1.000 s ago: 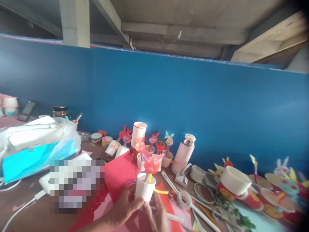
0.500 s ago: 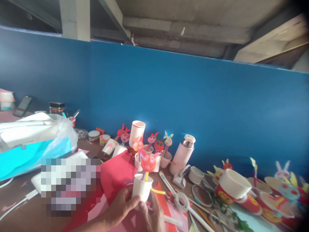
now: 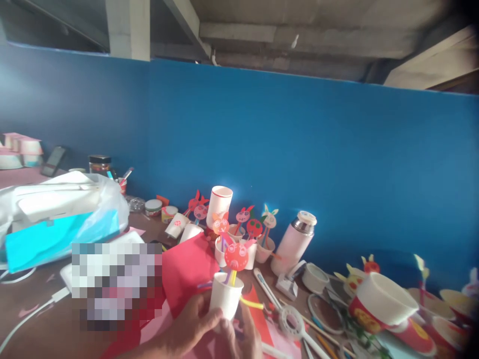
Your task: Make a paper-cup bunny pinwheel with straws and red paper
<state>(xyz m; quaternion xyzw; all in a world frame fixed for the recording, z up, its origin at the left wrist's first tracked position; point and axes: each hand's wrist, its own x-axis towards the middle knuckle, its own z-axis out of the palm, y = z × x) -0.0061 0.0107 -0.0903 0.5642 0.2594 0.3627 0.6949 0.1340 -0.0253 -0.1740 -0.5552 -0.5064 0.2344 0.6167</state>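
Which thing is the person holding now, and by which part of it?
The left hand holds a white paper cup around its lower part, below the rim; fingers on the cup's right side, probably the right hand's, also touch it.

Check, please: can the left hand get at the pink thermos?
Probably yes: the left hand must first release the white paper cup. The cup figures stand near the pink thermos, but the way in front of them looks free.
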